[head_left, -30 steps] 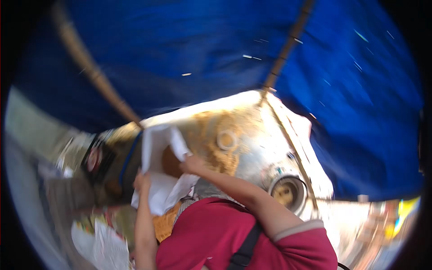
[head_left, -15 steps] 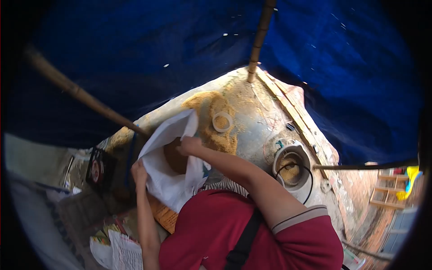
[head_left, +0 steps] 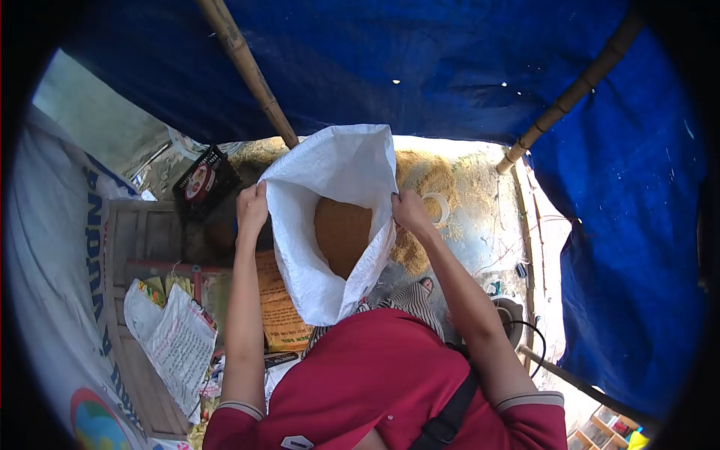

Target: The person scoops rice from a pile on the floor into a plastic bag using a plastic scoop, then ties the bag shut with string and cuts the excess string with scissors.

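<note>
A large white woven sack (head_left: 300,225) stands before me with its mouth spread wide. Brown, grainy or powdery material (head_left: 343,236) shows deep inside it. My left hand (head_left: 252,208) is closed on the sack's left rim, and my right hand (head_left: 410,211) grips the rim on the opposite side. Just beyond my right hand, a white round tub (head_left: 437,208) sits on the floor by spilled yellowish grain (head_left: 412,251). The sack hides its own base.
Blue tarp (head_left: 450,82) hangs ahead on bamboo poles (head_left: 247,64). A black crate (head_left: 206,184) is at the left, near an orange printed bag (head_left: 279,307) and a white printed sack (head_left: 174,337). A bucket (head_left: 511,315) with a black handle or cable stands right.
My view has turned left. The sack's mouth has opened wider and now faces me more squarely. My right hand has moved outward with the rim, while my left still grips its side.
</note>
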A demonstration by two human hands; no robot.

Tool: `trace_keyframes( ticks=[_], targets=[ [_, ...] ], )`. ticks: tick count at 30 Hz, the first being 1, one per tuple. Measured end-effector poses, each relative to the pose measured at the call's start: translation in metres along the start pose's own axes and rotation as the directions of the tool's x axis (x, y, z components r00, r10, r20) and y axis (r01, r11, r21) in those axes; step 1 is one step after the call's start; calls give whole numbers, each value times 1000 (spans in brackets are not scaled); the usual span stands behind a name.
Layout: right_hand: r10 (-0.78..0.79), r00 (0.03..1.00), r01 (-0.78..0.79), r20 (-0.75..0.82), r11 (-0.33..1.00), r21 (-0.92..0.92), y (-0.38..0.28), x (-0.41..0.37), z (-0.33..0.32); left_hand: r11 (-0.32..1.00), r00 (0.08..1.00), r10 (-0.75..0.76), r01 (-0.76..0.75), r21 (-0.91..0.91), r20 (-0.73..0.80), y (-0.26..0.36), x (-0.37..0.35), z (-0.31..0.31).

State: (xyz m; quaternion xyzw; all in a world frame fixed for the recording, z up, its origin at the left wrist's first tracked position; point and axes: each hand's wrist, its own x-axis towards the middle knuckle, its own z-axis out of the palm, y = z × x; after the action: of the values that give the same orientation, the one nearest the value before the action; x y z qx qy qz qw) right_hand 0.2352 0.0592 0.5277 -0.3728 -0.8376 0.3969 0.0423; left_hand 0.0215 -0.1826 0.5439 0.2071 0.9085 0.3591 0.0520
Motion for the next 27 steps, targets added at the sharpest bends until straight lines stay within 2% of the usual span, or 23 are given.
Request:
trace_keyframes(
  ticks=[1, 3, 4, 5, 6, 10, 12, 13, 15, 17, 19, 21, 22, 23, 24, 25, 27],
  targets=[
    [-7, 1000, 7, 9, 1000, 0, 8, 5, 6, 1000, 1000, -8, 8, 4, -7, -5, 0, 5],
    [-39, 994, 51, 106, 993, -106, 34, 8, 39, 980, 996, -91, 86, 178, 23, -29, -7, 22],
    [-45, 992, 58, 118, 993, -108, 45, 4, 52, 965, 982, -147, 116, 237, 121, -47, -11, 34],
    [46, 988, -31, 150, 995, -97, 55, -1, 65, 961, 978, -169, 136, 241, 122, -63, -17, 49],
    [135, 974, -120, 183, 989, -90, 57, -4, 70, 966, 982, -157, 131, 221, 107, -64, -23, 52],
    [32, 995, -19, 89, 989, -148, 48, -8, 71, 979, 992, -116, 106, 172, 49, -67, -18, 45],
    [89, 984, -95, 154, 995, 33, 19, -6, 44, 988, 996, -88, 87, 127, -1, -57, -6, 32],
    [88, 984, -94, 156, 995, 31, 8, -7, 36, 994, 997, -59, 63, 84, -43, -49, -2, 24],
    [-25, 996, 13, 81, 989, 148, -8, -12, 20, 997, 995, -79, 80, 21, -59, -28, 4, 7],
    [18, 993, -38, 119, 985, 171, -26, -20, -2, 996, 995, -70, 66, -59, -71, -3, 4, -10],
    [44, 988, -73, 148, 978, 198, -29, -20, -4, 996, 999, -48, 49, -69, 24, 1, 5, -11],
    [-8, 987, -1, 163, 998, 56, -13, -23, 14, 995, 995, 44, -51, 81, 87, -17, 4, 10],
    [-9, 987, 0, 163, 998, 55, 2, -24, 29, 991, 984, 1, -26, 133, 181, -22, -2, 20],
    [-18, 975, 21, 223, 1000, -10, 23, -23, 48, 981, 968, 49, -94, 171, 248, -47, -5, 42],
    [-24, 959, 47, 282, 996, -73, 41, -23, 65, 988, 968, -18, -21, 151, 249, -54, -15, 55],
    [-31, 959, 54, 282, 996, -72, 53, -23, 77, 992, 983, -18, -4, 122, 181, -64, -20, 67],
    [46, 957, -36, 285, 999, -41, 64, -26, 89, 982, 957, -147, 110, 154, 250, -54, -30, 62]
  ],
)
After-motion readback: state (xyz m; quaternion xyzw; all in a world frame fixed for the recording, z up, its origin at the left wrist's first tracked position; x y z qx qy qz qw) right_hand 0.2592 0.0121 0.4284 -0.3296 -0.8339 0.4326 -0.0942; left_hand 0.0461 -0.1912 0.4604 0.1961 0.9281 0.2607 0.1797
